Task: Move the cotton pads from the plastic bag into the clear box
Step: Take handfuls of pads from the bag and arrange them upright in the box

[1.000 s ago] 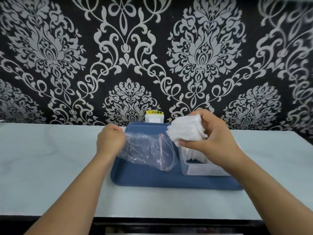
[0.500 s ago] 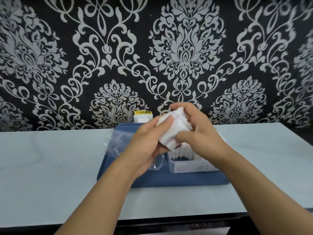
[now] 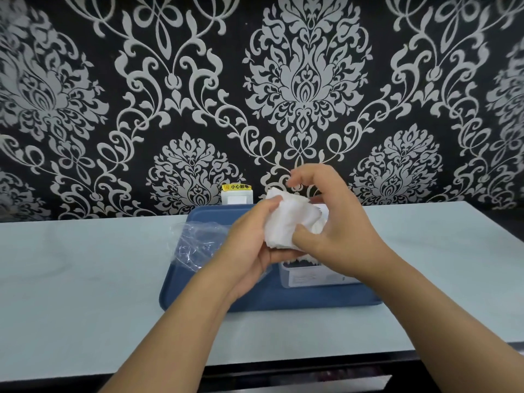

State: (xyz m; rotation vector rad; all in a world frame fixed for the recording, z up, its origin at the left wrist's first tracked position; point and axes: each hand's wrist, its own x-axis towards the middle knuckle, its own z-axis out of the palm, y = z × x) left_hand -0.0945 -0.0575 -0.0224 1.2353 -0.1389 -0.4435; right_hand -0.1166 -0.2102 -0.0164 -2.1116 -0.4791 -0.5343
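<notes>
Fingers of both hands close round the stack of cotton pads [image 3: 286, 222]: your left hand [image 3: 249, 245] cups it from below and the near side, your right hand [image 3: 334, 225] pinches it with the thumb in front, the upper fingers lifted and loosely curled above. You hold the stack in the air just above the clear box [image 3: 314, 275], which already shows white pads at its rim. Expect the pads to be very light, soft and loose against each other; they will likely fan or shed from the edges if you squeeze only one corner. Take them across the flat faces, pressing the whole stack together. The plastic bag [image 3: 195, 242] lies crumpled and slack on the left of the blue tray [image 3: 283, 300], which sits on the pale counter [image 3: 85, 279].
</notes>
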